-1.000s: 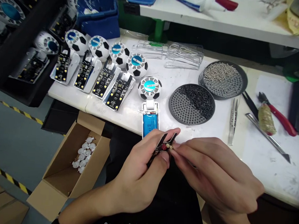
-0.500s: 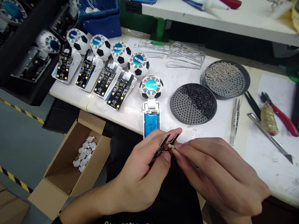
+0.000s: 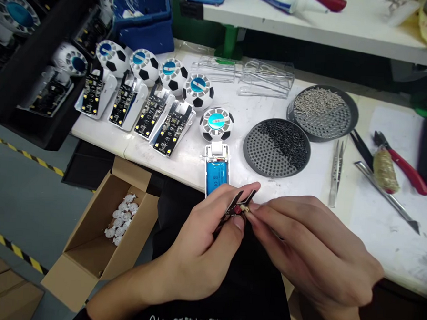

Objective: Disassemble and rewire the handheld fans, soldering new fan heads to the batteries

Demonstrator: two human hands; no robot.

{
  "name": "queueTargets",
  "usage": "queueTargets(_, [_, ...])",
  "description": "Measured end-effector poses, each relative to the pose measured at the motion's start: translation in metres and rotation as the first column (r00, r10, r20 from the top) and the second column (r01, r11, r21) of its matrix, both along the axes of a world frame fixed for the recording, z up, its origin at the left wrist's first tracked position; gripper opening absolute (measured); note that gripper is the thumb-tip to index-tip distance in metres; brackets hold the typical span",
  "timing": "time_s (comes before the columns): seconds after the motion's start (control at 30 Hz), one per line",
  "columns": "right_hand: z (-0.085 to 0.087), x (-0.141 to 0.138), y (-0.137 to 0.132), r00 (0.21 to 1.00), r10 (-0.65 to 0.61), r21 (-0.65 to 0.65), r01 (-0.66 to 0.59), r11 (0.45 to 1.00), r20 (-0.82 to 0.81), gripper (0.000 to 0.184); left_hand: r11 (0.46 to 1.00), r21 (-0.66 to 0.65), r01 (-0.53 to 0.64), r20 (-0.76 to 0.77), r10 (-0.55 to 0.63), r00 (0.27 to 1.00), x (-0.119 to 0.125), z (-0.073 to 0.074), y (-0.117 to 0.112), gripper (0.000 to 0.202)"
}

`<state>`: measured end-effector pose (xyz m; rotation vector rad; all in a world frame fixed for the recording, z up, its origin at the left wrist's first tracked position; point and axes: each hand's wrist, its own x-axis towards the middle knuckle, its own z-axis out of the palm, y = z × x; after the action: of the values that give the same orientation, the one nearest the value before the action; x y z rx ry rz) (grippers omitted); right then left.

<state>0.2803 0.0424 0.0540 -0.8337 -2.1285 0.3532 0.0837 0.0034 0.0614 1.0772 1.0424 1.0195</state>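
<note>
My left hand [image 3: 201,252] is closed round a small black circuit board [image 3: 234,208], held up over my lap at the table's front edge. My right hand [image 3: 312,251] pinches a tiny connector [image 3: 245,209] at the board's red socket, fingertips meeting my left thumb. Just beyond the hands lies an open white handle with a blue battery [image 3: 216,175], joined to a football-patterned fan head [image 3: 216,123].
Several more football fans with circuit boards [image 3: 149,92] lie in a row at the left. Two round perforated trays hold black screws [image 3: 276,146] and silver screws [image 3: 321,112]. Tweezers [image 3: 336,172], red-handled pliers [image 3: 401,162] and a knife [image 3: 385,195] lie at the right. A cardboard box [image 3: 98,235] sits on the floor.
Both hands stay together on the board with only slight finger shifts; the view has drifted a little.
</note>
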Motion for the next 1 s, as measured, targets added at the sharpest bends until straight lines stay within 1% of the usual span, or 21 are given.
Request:
queueTargets(0.2, [0.001, 0.001, -0.001, 1.000, 0.019, -0.013, -0.019, 1.000, -0.001, 0.032, 1.000, 0.023, 0.003, -0.018, -0.002, 1.000, 0.001, 0.000, -0.001, 0.046])
queueTargets(0.37, [0.001, -0.003, 0.000, 0.999, 0.034, -0.054, -0.036, 0.998, -0.035, 0.033, 0.994, 0.110, -0.006, -0.062, 0.013, 0.998, 0.002, 0.000, 0.000, 0.048])
queueTargets(0.43, [0.000, -0.003, -0.001, 0.999, 0.018, -0.101, -0.022, 0.995, -0.049, 0.030, 0.988, 0.153, 0.011, -0.088, 0.002, 0.996, 0.001, 0.000, 0.001, 0.049])
queueTargets(0.5, [-0.002, -0.002, -0.002, 0.997, -0.024, -0.190, 0.009, 0.982, -0.078, 0.023, 0.981, 0.189, 0.045, -0.106, -0.025, 0.994, -0.001, -0.001, 0.001, 0.050])
queueTargets(0.57, [-0.003, 0.000, -0.003, 0.992, -0.052, -0.263, 0.020, 0.965, -0.116, 0.025, 0.972, 0.218, 0.081, -0.107, -0.058, 0.993, -0.005, -0.003, 0.001, 0.054])
queueTargets(0.63, [-0.005, 0.002, -0.003, 0.991, -0.034, -0.293, -0.005, 0.956, -0.127, 0.026, 0.967, 0.228, 0.110, -0.092, -0.091, 0.992, -0.009, -0.006, 0.000, 0.058])
queueTargets(0.7, [-0.006, 0.002, -0.001, 0.996, 0.001, -0.289, -0.028, 0.957, -0.093, 0.021, 0.973, 0.200, 0.115, -0.050, -0.107, 0.993, -0.013, -0.008, 0.001, 0.057])
queueTargets(0.73, [-0.007, 0.002, 0.000, 0.998, 0.009, -0.279, -0.027, 0.960, -0.066, 0.020, 0.982, 0.163, 0.093, 0.005, -0.095, 0.995, -0.015, -0.009, 0.003, 0.055])
queueTargets(0.8, [-0.010, -0.002, 0.004, 1.000, 0.022, -0.227, -0.023, 0.974, -0.008, 0.022, 0.999, 0.052, -0.001, 0.208, -0.010, 0.978, -0.021, -0.009, 0.006, 0.050])
queueTargets(0.83, [-0.012, -0.006, 0.005, 0.999, 0.043, -0.190, -0.037, 0.981, 0.026, 0.027, 0.998, -0.015, -0.062, 0.326, 0.063, 0.943, -0.024, -0.009, 0.009, 0.050])
queueTargets(0.87, [-0.014, -0.010, 0.007, 0.995, 0.069, -0.159, -0.057, 0.986, 0.071, 0.032, 0.990, -0.075, -0.119, 0.427, 0.140, 0.893, -0.028, -0.008, 0.011, 0.050])
queueTargets(0.9, [-0.017, -0.014, 0.008, 0.988, 0.096, -0.132, -0.079, 0.988, 0.123, 0.036, 0.977, -0.122, -0.172, 0.496, 0.210, 0.843, -0.031, -0.008, 0.013, 0.051])
queueTargets(0.93, [-0.021, -0.018, 0.009, 0.979, 0.111, -0.106, -0.094, 0.990, 0.169, 0.036, 0.964, -0.149, -0.219, 0.524, 0.265, 0.809, -0.035, -0.008, 0.015, 0.050])
queueTargets(0.97, [-0.025, -0.023, 0.009, 0.973, 0.115, -0.085, -0.100, 0.991, 0.198, 0.034, 0.953, -0.151, -0.264, 0.518, 0.304, 0.800, -0.037, -0.009, 0.016, 0.048])
queueTargets(1.0, [-0.029, -0.027, 0.010, 0.972, 0.106, -0.077, -0.092, 0.993, 0.209, 0.031, 0.943, -0.140, -0.302, 0.484, 0.331, 0.810, -0.039, -0.010, 0.017, 0.048])
